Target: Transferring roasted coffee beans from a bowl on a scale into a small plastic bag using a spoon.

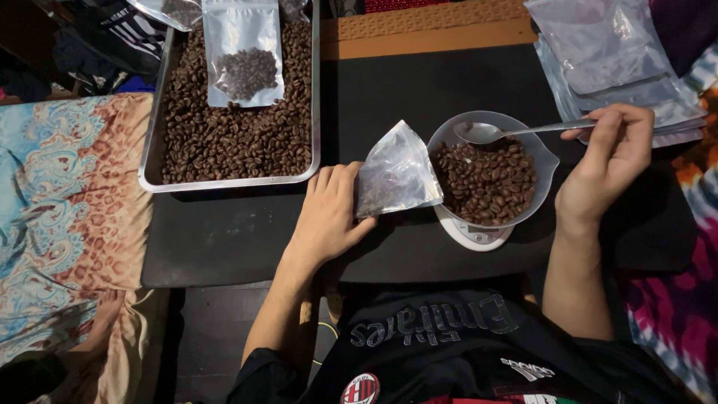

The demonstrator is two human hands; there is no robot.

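My left hand (329,213) grips a clear plastic pouch (396,170) that holds some coffee beans, tilted up beside a bowl. My right hand (607,157) holds a metal spoon (490,132) by its handle; the spoon's empty head hangs over the far rim of the clear bowl (542,161). The bowl is part full of roasted coffee beans (486,182) and sits on a small white scale (471,233). All of this rests on a black table (239,239).
A metal tray (152,135) full of coffee beans stands at the back left, with a part-filled pouch (243,52) lying on the beans. A stack of empty clear pouches (613,52) lies at the back right. Patterned cloth (67,209) covers the left side.
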